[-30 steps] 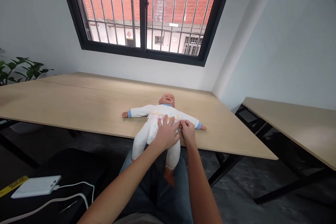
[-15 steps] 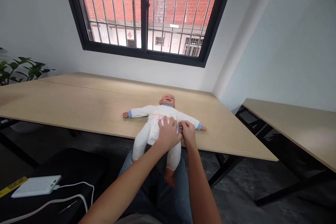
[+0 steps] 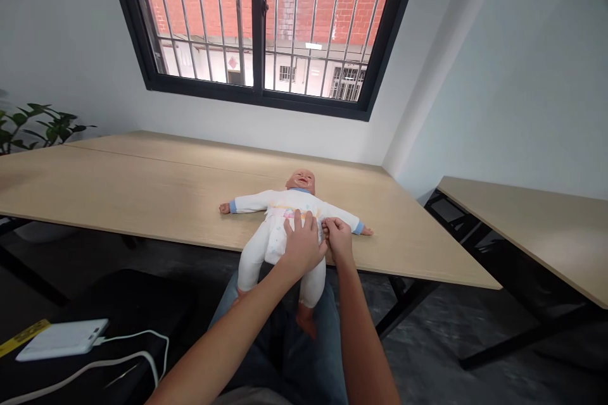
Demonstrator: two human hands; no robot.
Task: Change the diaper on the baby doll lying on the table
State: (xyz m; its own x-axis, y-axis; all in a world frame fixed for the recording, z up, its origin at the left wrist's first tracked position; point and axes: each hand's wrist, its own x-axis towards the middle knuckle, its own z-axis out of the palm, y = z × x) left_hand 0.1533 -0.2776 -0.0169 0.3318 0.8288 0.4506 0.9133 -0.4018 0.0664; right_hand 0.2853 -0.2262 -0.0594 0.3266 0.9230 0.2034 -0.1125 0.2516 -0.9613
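A baby doll [image 3: 278,205] in a white romper with blue cuffs lies on its back on the wooden table [image 3: 142,190], arms spread, legs hanging over the near edge. My left hand [image 3: 300,242] lies flat on the doll's belly with fingers stretched out. Just to its right, my right hand [image 3: 338,237] is closed in a pinch on the romper fabric at the doll's side.
A white power bank [image 3: 61,338] with a white cable [image 3: 133,357] rests on a dark surface at the lower left. A potted plant [image 3: 33,126] stands at the far left. A second wooden table [image 3: 532,228] is at the right. A barred window [image 3: 261,19] fills the back wall.
Both hands stay on the doll's belly. My left fingers have drawn slightly closer together. The view has shifted a little.
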